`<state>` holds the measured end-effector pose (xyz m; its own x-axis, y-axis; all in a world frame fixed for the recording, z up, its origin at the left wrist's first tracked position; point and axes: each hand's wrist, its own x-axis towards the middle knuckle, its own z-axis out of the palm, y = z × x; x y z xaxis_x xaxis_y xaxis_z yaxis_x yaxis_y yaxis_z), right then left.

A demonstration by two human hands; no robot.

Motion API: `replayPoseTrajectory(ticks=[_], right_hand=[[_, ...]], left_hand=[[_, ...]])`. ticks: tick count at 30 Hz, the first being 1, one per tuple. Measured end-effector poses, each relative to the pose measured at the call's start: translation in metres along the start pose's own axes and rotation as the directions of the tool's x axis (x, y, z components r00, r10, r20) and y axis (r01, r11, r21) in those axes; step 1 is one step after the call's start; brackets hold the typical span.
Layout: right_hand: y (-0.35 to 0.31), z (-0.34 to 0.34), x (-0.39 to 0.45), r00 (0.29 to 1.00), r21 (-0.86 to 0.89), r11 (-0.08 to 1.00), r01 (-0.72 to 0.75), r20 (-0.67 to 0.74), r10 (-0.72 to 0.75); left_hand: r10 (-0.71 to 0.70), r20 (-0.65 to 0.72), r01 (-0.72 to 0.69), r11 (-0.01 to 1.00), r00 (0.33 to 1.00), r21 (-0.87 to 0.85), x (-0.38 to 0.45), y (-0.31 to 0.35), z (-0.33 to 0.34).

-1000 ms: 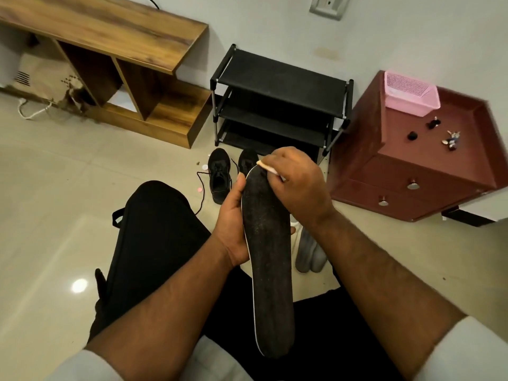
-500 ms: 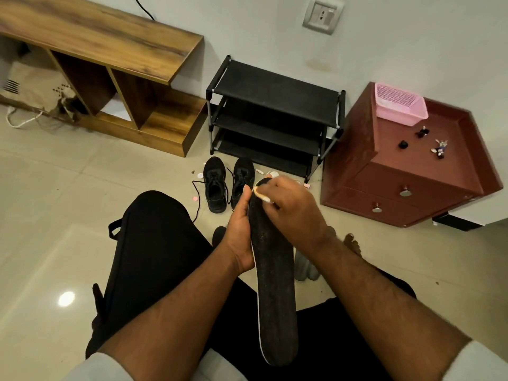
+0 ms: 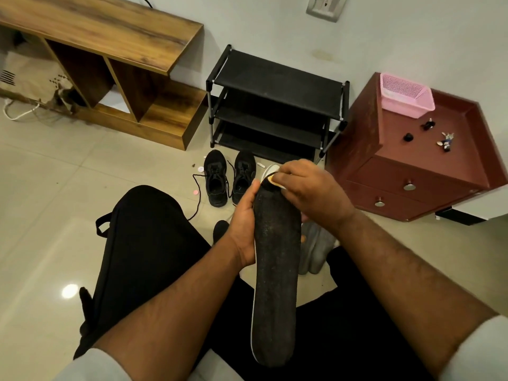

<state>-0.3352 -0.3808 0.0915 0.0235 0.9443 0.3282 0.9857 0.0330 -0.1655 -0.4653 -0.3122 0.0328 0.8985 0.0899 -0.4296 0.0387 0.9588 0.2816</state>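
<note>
Gripping the insole (image 3: 276, 270) by its left edge with the left hand (image 3: 243, 229), thumb lying up the rim. Pinching a small orange pad (image 3: 275, 180) against the insole's toe end with the right hand (image 3: 310, 193) fingers. Held lengthwise over the lap, toe end pointing toward black shoes (image 3: 215, 182) before the rack (image 3: 275, 78).

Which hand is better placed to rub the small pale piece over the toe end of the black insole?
The right hand, probably: its fingers pinch the pale piece right at the toe end of the insole. The left hand grips the insole's edge and steadies it.
</note>
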Motion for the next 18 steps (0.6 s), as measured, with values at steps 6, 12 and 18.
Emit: replayPoseTrajectory(ticks=[6,12,18], right_hand=[[0.010,-0.011,-0.001,1.000,-0.018,1.000,-0.001,-0.014,0.001],[0.011,-0.016,-0.002,1.000,-0.019,1.000,-0.007,0.007,0.007],[0.005,-0.024,-0.013,1.000,-0.008,1.000,-0.014,0.025,0.014]], left_hand=[[-0.018,0.013,0.017,0.999,1.000,0.049,0.002,0.009,0.006],[-0.019,0.038,0.017,0.999,0.999,0.051,-0.005,0.011,0.011],[-0.017,0.071,0.014,0.998,0.997,0.054,-0.011,0.005,0.011]])
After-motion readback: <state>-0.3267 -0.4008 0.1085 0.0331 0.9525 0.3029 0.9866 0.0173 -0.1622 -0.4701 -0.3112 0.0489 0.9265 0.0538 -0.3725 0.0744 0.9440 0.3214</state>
